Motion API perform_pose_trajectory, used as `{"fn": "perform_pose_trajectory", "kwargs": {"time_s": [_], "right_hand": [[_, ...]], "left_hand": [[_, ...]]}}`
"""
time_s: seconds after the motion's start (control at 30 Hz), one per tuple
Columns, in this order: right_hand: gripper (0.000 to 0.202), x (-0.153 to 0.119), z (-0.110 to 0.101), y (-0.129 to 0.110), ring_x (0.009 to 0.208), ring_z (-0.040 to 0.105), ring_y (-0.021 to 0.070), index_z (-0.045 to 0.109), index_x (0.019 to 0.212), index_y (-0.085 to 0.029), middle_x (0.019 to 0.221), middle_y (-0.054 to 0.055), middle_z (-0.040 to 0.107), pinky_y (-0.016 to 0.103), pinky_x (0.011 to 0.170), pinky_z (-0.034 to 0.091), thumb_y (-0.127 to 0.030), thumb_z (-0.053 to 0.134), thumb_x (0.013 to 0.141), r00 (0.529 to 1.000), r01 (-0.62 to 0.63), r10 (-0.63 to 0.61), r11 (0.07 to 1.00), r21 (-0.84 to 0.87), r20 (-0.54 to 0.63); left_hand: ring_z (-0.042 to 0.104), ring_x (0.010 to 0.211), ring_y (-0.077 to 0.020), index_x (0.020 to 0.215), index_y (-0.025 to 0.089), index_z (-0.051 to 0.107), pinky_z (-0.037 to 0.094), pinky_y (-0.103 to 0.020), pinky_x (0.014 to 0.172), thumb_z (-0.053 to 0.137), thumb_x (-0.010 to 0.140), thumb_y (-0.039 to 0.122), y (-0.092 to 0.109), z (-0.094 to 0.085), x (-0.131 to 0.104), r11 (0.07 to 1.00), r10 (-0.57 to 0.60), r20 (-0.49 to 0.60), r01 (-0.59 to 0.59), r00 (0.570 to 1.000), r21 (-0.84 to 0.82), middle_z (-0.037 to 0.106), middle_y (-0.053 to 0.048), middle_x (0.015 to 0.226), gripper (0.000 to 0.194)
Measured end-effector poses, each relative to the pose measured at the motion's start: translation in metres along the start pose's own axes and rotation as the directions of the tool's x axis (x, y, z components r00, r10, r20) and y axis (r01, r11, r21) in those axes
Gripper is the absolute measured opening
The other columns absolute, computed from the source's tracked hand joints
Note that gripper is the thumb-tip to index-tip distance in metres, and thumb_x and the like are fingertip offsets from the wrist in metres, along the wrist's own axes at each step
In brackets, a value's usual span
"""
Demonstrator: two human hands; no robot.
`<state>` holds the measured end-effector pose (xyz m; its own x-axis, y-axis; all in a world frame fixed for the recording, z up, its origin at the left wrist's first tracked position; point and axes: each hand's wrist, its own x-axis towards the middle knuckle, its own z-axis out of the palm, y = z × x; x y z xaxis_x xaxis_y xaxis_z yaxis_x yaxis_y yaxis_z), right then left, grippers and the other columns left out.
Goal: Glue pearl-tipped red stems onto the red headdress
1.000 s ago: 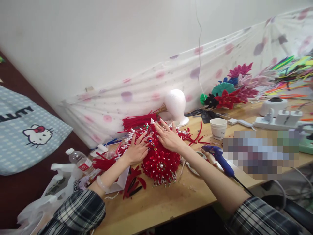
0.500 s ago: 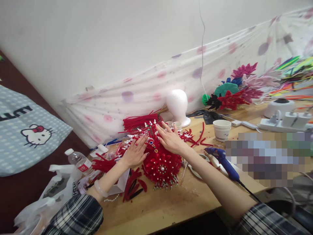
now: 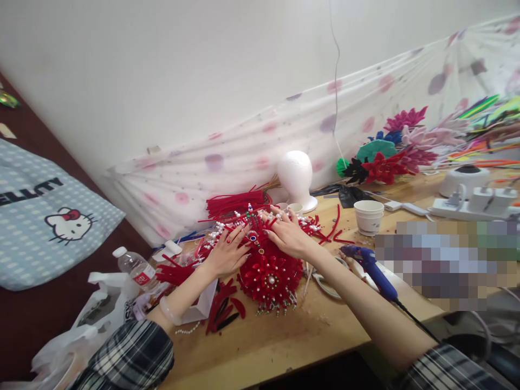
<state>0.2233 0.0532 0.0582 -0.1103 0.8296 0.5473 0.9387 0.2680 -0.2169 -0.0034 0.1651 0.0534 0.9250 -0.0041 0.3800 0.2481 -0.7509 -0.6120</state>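
Observation:
A red beaded headdress (image 3: 271, 271) stands on the wooden table. A large flower with a pearl centre is at its front, short bead strings hang below, and white bead sprays spread from its sides. Spread over its upper left side, my left hand (image 3: 229, 250) is open and touches it with the fingertips. On the upper right side rests my right hand (image 3: 289, 234), its fingers apart and slightly bent among the beads. Between both hands stands a jewelled centre ornament (image 3: 254, 238) with blue and orange stones. Parts of the headdress under my fingers are hidden.
Behind stands a white foam head (image 3: 296, 179) near red stems (image 3: 235, 205). To the right are a paper cup (image 3: 368, 216), a blue glue gun (image 3: 371, 265), scissors (image 3: 331, 287) and fabric flowers (image 3: 384, 165). A plastic bottle (image 3: 136, 268) and red strips (image 3: 222, 306) lie left.
My right fingers have bent more and slid slightly over the headdress. Green and blue beads at the top of the centre ornament now show more. The view has shifted slightly.

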Motion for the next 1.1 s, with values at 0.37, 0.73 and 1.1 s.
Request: {"fn": "perform_pose_trajectory", "kwargs": {"time_s": [0.37,0.73,1.1], "right_hand": [[0.050,-0.0042,0.0037,0.0035,0.143,0.024,0.0306,0.035,0.147,-0.021,0.147,0.009,0.047,0.063,0.111,0.015,-0.037,0.031,0.099,0.999,0.019,-0.019,1.000,0.011,-0.026],[0.043,-0.0027,0.0046,0.0019,0.140,0.028,0.0312,0.046,0.138,-0.018,0.144,0.010,0.050,0.062,0.110,0.016,-0.032,0.032,0.099,0.999,0.010,-0.009,1.000,0.026,-0.037],[0.039,-0.0047,0.0048,0.0034,0.139,0.029,0.0314,0.050,0.132,-0.020,0.143,0.009,0.052,0.062,0.110,0.015,-0.031,0.036,0.098,1.000,0.016,-0.015,0.998,0.057,-0.027]], "left_hand": [[0.034,0.138,-0.0285,0.113,0.020,0.064,0.028,-0.048,0.111,0.051,0.088,0.028,0.0018,-0.0047,-0.0035,1.000,0.006,0.036,-0.005,0.999,-0.015,0.045,-0.014,0.147,0.029],[0.033,0.139,-0.0282,0.117,0.016,0.060,0.028,-0.048,0.111,0.047,0.091,0.028,0.0025,-0.0035,-0.0028,0.999,-0.009,-0.014,0.008,1.000,-0.036,0.043,-0.017,0.146,0.031],[0.032,0.138,-0.0298,0.111,0.022,0.064,0.026,-0.051,0.111,0.052,0.089,0.030,0.0001,-0.0038,0.0041,0.996,-0.023,0.057,0.028,0.998,-0.080,0.036,-0.014,0.151,0.026]]}}
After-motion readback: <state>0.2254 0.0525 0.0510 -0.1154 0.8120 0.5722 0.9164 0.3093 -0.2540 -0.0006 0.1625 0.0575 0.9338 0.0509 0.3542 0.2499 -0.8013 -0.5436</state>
